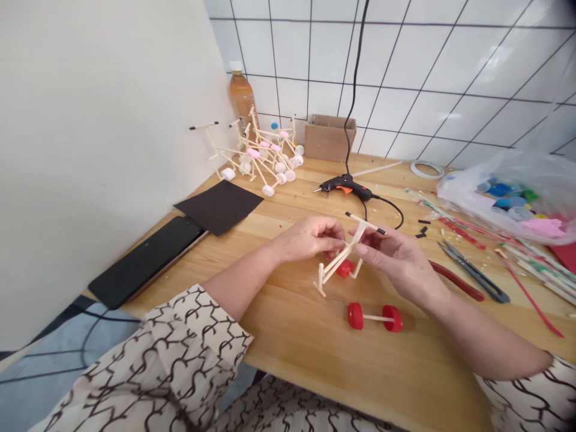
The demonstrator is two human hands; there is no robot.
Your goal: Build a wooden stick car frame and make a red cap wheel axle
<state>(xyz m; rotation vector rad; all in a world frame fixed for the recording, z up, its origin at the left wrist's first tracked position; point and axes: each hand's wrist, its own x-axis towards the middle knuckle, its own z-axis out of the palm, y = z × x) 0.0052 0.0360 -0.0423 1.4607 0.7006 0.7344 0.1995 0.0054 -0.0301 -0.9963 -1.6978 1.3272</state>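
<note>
Between my hands is a small tricycle frame (335, 262) made of pale wooden sticks, with a black-tipped handlebar at its top. My right hand (400, 259) grips it near the handlebar post, thumb on the near side. My left hand (311, 240) pinches at the frame's middle from the other side; its fingertips are partly hidden. Below the frame a red bottle cap (345, 268) shows, and I cannot tell whether it is attached. Nearer me on the table lies a wheel axle (375, 318), a stick with a red cap on each end.
Several finished stick tricycles (265, 150) stand at the back left by a drink bottle (242, 90). A glue gun (348, 186) lies beyond my hands. Scissors (472, 273), red-handled pliers (456, 281) and a bag of caps (508, 195) are right; a phone (146, 262) and black sheet (219, 206) left.
</note>
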